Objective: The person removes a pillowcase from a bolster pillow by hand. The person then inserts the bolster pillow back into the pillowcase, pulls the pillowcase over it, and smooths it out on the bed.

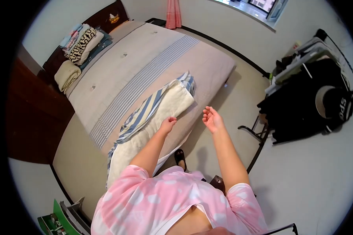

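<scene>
A long folded cream quilt with a blue, white and yellow striped cover bunched along its far side lies at the near edge of the bed. My left hand is over the near side of the quilt, fingers loosely curled and nothing visible in them; whether it touches the cloth I cannot tell. To the right, past the mattress edge, my right hand is raised above the floor. Its palm faces up and inward, the fingers slightly bent and holding nothing.
Folded bedding and a rolled beige blanket sit by the headboard. A rack with dark clothes and a cap stands right. A wooden wardrobe is left; a green box lies lower left.
</scene>
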Demonstrator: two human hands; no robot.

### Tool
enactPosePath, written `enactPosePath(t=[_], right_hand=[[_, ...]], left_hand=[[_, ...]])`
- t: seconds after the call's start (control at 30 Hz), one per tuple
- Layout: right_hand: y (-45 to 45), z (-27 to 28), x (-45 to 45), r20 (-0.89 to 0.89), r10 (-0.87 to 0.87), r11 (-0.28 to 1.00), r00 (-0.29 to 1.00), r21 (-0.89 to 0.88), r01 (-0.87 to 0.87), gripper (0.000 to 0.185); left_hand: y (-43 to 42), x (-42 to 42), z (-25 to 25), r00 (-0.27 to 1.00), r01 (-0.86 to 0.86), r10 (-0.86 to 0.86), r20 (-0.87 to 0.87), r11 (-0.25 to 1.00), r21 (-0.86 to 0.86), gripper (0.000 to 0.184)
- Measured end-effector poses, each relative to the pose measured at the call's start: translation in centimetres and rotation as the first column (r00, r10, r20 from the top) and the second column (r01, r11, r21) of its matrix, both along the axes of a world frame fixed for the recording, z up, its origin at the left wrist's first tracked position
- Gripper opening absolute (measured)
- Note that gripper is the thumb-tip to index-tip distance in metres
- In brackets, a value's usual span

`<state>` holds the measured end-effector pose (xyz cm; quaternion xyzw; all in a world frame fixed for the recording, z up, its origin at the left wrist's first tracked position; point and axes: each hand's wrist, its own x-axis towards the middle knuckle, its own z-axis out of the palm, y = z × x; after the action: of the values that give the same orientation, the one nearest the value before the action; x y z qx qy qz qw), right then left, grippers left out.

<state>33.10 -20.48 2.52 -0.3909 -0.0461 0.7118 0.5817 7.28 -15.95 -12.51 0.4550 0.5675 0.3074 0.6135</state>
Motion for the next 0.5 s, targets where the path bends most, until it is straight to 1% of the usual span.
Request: enactPosePath(t=[0.03,0.07,0.13,0.17,0.27,0.37,0.43,0.5], right_hand=[[1.6,-0.4,0.2,0.003,0.003,1.000,1.000,-0.010,-0.003,0.017],[3.1,-0.8,0.3,0.003,0.015,1.000,1.000,-0.016,-0.015,0.017],[5.8,-0.7,0.5,0.004,0.026,0.999,1.000,-0.022,-0.026,0.017],[7.3,-0.9,0.4,0.018,0.043,0.998,0.999,-0.037,-0.043,0.016],[12.2,-2.3,0.2,0.062,0.121,0.992,0.991,-0.051,-0.118,0.017],[18.1,-5.8,-0.5,0.102,0.202,0.976,0.974,-0.104,-0.191,0.020],[22.2,-9.1,-1.4,0.156,0.253,0.958,0.955,-0.175,-0.226,0.021],[25.9,-12.6,-2.2,0.192,0.285,0.939,0.939,-0.254,-0.232,0.025]], left_hand=[[1.5,0.1,0.1,1.000,-0.022,0.023,-0.019,0.999,0.044,0.022],[2.8,0.0,0.2,0.998,-0.035,0.037,-0.043,0.998,0.046,0.022],[5.2,0.2,2.1,0.995,-0.048,0.053,-0.090,0.997,0.058,0.023],[6.4,0.1,2.0,0.992,-0.040,0.052,-0.118,0.995,0.094,0.021],[9.5,-0.5,2.2,0.988,-0.088,0.100,-0.119,0.991,0.104,0.021],[12.1,-1.6,2.4,0.975,-0.168,0.180,-0.132,0.981,0.094,0.021],[14.1,-2.3,2.3,0.965,-0.211,0.225,-0.132,0.971,0.113,0.021],[16.5,-2.8,2.1,0.951,-0.224,0.232,-0.204,0.973,0.063,0.021]])
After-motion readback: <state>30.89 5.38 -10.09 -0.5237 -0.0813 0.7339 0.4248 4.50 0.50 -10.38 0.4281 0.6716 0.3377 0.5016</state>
